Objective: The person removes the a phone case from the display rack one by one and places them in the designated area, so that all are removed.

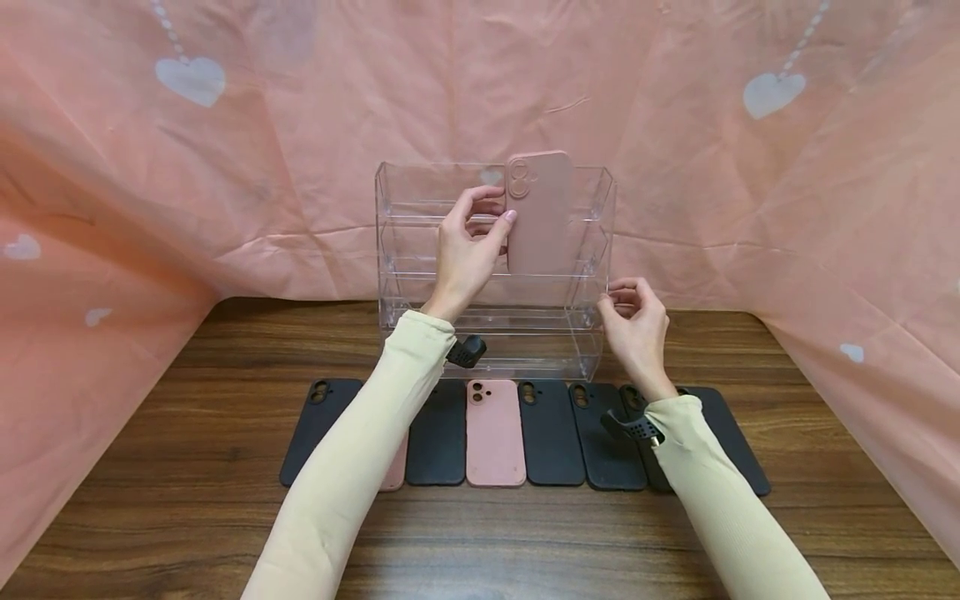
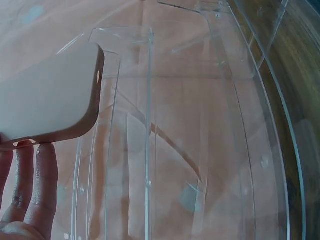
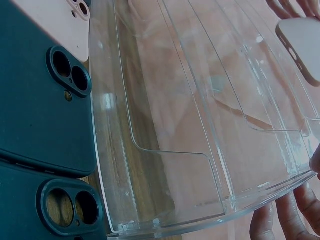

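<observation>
A pink phone case [image 1: 542, 221] stands upright at the upper tiers of a clear acrylic rack [image 1: 420, 273]. My left hand [image 1: 472, 242] pinches this case by its left edge, thumb on the near side. In the left wrist view, fingertips [image 2: 46, 165] touch the lower edge of the case [image 2: 47, 100]. My right hand [image 1: 636, 323] holds the rack's right side panel between thumb and fingers; the right wrist view shows fingers [image 3: 287, 212] beyond the panel's edge and the thumb on the near side.
Phone cases lie in a row before the rack: a pink one [image 1: 496, 437], several black ones, including one black case [image 1: 552, 437], and another pink case [image 1: 395, 468] partly behind my left sleeve. A pink cloth [image 1: 300, 167] with white hearts hangs behind the wooden table [image 1: 187, 467].
</observation>
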`<state>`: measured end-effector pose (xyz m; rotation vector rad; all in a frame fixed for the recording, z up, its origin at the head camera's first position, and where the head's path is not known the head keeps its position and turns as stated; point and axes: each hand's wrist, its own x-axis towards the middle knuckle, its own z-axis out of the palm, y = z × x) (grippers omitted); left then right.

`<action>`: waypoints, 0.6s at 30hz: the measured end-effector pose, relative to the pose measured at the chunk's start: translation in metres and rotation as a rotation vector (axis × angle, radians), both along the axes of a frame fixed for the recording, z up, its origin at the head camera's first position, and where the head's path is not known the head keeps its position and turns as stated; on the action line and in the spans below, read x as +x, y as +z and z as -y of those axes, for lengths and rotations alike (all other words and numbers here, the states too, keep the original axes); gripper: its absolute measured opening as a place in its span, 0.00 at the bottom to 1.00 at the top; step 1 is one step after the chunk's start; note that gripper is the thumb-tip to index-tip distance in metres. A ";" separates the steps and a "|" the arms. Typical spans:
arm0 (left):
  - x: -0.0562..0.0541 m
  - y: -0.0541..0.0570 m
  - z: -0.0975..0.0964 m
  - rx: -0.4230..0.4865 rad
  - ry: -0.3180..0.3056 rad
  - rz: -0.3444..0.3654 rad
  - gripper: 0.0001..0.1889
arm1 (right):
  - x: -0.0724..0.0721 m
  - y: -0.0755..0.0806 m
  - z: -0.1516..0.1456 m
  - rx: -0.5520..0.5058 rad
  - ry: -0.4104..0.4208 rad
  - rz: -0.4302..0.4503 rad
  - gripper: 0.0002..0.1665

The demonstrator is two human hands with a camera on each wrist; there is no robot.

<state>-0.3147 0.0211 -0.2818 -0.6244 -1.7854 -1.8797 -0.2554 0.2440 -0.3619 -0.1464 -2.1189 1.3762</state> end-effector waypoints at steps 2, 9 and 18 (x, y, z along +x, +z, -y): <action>0.002 -0.002 0.004 0.003 -0.012 0.012 0.16 | 0.000 0.000 0.000 0.003 -0.001 0.000 0.12; 0.007 -0.007 0.014 -0.007 -0.047 0.032 0.16 | 0.000 0.000 0.000 -0.007 -0.002 0.002 0.12; 0.013 -0.016 0.025 -0.034 -0.049 0.015 0.17 | -0.002 -0.001 0.001 -0.015 -0.003 -0.002 0.11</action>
